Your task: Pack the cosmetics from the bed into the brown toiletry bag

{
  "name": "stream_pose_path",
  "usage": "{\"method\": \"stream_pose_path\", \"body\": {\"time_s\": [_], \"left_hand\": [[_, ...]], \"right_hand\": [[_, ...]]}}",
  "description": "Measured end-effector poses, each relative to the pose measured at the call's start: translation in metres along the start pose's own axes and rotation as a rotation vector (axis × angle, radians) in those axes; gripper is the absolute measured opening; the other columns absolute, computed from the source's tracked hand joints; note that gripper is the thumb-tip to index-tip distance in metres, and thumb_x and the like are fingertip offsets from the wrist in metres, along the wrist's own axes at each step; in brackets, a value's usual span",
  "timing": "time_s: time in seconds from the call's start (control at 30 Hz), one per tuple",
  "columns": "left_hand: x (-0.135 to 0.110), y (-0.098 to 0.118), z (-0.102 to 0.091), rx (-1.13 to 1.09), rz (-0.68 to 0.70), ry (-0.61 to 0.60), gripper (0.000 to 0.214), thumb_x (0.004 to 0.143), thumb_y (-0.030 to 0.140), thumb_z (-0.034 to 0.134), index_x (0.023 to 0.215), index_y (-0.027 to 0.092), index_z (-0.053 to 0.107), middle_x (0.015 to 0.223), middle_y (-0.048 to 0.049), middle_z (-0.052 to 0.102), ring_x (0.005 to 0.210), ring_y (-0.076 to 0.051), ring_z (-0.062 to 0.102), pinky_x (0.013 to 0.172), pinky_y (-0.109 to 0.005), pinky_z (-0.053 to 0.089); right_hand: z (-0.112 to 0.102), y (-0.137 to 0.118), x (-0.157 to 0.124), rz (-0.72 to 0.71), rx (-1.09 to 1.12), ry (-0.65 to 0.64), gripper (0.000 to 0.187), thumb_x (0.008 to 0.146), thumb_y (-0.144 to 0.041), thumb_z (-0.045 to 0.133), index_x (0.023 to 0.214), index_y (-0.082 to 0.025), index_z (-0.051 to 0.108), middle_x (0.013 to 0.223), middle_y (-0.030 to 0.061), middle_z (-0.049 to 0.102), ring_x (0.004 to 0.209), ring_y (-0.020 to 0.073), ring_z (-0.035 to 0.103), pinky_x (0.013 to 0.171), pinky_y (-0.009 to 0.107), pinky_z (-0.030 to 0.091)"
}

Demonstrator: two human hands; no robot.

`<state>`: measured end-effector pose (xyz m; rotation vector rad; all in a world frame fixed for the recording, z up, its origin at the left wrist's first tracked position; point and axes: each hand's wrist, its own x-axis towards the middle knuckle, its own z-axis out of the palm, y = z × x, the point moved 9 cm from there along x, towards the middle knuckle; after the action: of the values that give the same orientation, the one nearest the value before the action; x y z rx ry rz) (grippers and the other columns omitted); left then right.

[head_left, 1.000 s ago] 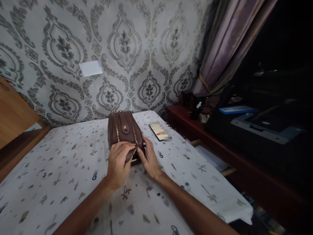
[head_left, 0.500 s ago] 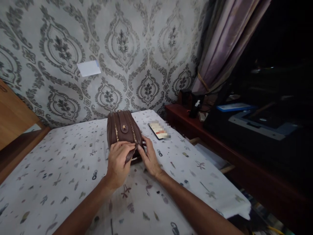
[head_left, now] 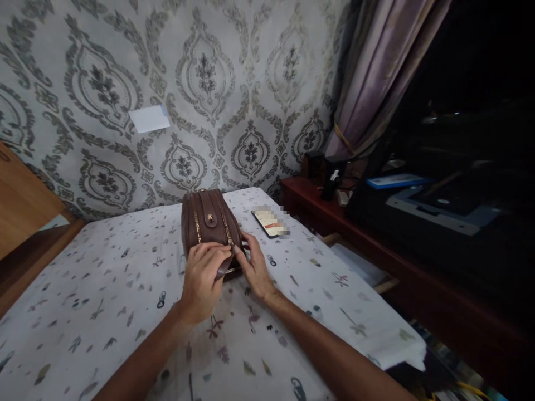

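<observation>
A brown leather bag [head_left: 210, 203] lies on the patterned white cloth, with gold zips along its top and a strap tab with a gold stud. At its near end, my left hand [head_left: 205, 271] is closed on a brown leather flap [head_left: 223, 267]. My right hand [head_left: 256, 268] is against the bag's near right corner, its thumb by the zip end and its fingers along the side. Whether the right thumb and fingers pinch the zip pull or only the leather cannot be made out. Part of a lower gold zip shows between the hands.
A phone [head_left: 271, 221] lies on the cloth [head_left: 137, 278] right of the bag. Beyond the right edge stands a dark red desk [head_left: 298, 192] with small black items and a partly open drawer [head_left: 361, 267]. Wooden furniture [head_left: 29, 206] is at left, patterned wall behind.
Both hands stay at the bag's near end with almost no movement. The whole view has shifted slightly.
</observation>
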<state>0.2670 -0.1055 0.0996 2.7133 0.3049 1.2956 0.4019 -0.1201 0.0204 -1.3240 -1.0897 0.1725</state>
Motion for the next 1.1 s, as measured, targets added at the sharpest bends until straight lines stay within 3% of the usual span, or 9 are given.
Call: {"method": "stream_pose_path", "body": {"time_s": [1.1], "left_hand": [[-0.005, 0.011, 0.007, 0.070, 0.111, -0.046, 0.041, 0.074, -0.008, 0.042, 0.102, 0.017, 0.059, 0.105, -0.0093, 0.071, 0.102, -0.027, 0.058, 0.086, -0.044, 0.045]], "right_hand": [[-0.002, 0.000, 0.004, -0.005, 0.006, -0.001, 0.034, 0.096, -0.041, 0.049, 0.125, -0.022, 0.054, 0.122, 0.0095, 0.063, 0.116, 0.0241, 0.058, 0.101, 0.043, 0.046]]}}
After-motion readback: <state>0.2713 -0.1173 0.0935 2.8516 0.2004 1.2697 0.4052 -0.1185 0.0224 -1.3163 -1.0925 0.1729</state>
